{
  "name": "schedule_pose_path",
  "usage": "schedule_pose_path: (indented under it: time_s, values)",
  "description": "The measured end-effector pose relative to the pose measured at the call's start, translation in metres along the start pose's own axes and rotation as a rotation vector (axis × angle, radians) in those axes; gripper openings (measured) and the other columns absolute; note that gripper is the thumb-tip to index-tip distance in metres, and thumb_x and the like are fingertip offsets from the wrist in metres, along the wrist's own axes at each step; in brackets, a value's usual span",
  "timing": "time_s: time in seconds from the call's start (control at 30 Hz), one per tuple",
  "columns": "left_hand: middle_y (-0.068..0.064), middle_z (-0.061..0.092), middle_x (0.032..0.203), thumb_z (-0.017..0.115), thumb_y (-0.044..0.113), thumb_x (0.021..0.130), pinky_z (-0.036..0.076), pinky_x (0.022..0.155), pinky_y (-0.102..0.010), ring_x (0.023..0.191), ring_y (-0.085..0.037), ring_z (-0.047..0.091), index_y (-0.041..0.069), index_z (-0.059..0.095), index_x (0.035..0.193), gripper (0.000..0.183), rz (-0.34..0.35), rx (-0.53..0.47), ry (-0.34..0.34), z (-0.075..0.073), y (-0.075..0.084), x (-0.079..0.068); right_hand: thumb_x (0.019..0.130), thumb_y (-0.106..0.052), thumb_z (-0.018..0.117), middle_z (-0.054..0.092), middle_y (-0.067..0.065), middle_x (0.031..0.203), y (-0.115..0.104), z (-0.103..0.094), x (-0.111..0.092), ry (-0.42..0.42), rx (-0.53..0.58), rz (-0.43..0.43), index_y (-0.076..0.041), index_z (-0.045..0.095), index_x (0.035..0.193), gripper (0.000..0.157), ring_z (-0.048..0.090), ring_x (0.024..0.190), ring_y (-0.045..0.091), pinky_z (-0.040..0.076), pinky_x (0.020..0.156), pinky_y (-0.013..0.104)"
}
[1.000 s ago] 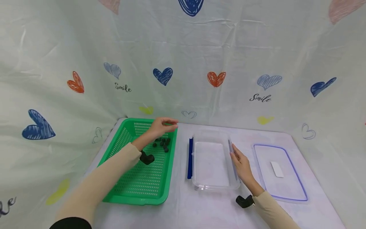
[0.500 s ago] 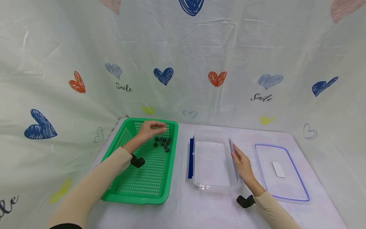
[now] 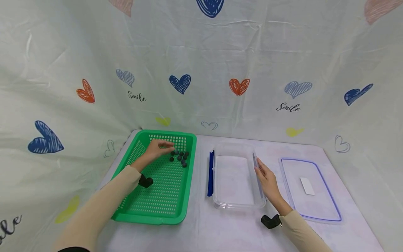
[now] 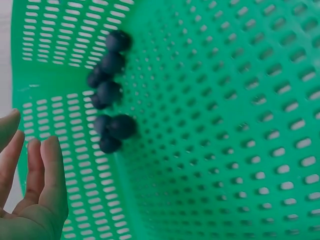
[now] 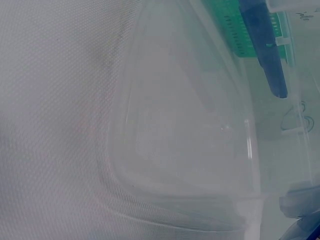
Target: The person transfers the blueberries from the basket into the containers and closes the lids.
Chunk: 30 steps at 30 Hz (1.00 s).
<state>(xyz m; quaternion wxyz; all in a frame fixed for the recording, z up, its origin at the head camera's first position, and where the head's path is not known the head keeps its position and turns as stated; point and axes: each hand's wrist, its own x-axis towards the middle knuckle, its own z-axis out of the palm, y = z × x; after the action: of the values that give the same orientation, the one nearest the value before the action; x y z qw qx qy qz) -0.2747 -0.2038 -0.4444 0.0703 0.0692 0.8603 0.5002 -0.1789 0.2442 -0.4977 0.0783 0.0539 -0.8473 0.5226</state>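
In the head view my left hand (image 3: pixel 155 149) hovers inside the green basket (image 3: pixel 181 206), its fingertips just left of several blueberries (image 3: pixel 179 158). The left wrist view has these dark round blueberries (image 4: pixel 121 126) bunched by the basket wall, apart from the loosely bent fingers (image 4: pixel 52 170), which hold nothing visible. My right hand (image 3: pixel 267 180) rests against the right side of a clear plastic container (image 3: pixel 234 205), with fingers fairly straight along its raised side flap. Nothing shows inside the container. In the right wrist view the clear container (image 5: pixel 185 125) fills the middle, while the hand itself is out of sight.
A blue latch flap (image 3: pixel 210 174) sticks out from the container's left side. Right of it, a clear lid with a blue seal (image 3: pixel 319 217) lies flat, with a white label (image 3: pixel 306 186) on it. Behind the white-covered table (image 3: pixel 214 231) hangs a heart-printed sheet (image 3: pixel 201 52).
My left hand has moved leftward and down, from the basket's far right rim to beside the blueberries, which are now less covered. The right hand and container have stayed in place.
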Motion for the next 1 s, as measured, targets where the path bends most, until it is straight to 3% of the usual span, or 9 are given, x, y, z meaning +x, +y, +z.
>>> schedule_pose_path:
  time_s: [0.2,0.47,0.73,1.0]
  values:
    - [-0.020,0.065,0.124,0.071,0.019,0.095,0.052,0.094,-0.049,0.120,-0.037,0.056,-0.003,0.066,0.126,0.039,-0.015,0.053,0.008,0.000,-0.015,0.003,0.108,-0.016,0.047,0.033,0.029,0.152,0.001,0.000,0.002,0.012,-0.005,0.002,0.009,0.031,0.151,0.052,0.038,0.137,0.043,0.034,0.099,0.014]
    - [-0.019,0.068,0.118,0.073,0.014,0.093,0.049,0.097,-0.051,0.116,-0.038,0.059,-0.004,0.069,0.120,0.032,-0.032,0.093,0.008,0.000,-0.032,0.007,0.108,-0.019,0.047,0.034,0.031,0.151,0.002,0.000,0.003,0.022,-0.010,-0.013,0.009,0.032,0.150,0.053,0.039,0.135,0.044,0.033,0.093,0.004]
    - [-0.018,0.070,0.115,0.076,0.013,0.091,0.050,0.095,-0.050,0.112,-0.037,0.062,-0.003,0.070,0.118,0.033,-0.016,0.090,-0.025,0.008,-0.049,0.003,0.108,-0.020,0.047,0.035,0.029,0.151,0.001,-0.001,0.000,0.015,-0.031,0.006,0.007,0.032,0.151,0.053,0.041,0.135,0.043,0.036,0.102,0.028]
    - [-0.018,0.071,0.112,0.076,0.011,0.090,0.053,0.091,-0.048,0.106,-0.035,0.066,-0.004,0.071,0.116,0.030,0.037,0.109,-0.014,0.013,-0.058,0.005,0.108,-0.021,0.047,0.033,0.026,0.153,0.000,0.000,-0.001,0.008,-0.026,0.021,0.005,0.032,0.152,0.053,0.039,0.137,0.041,0.036,0.104,0.037]
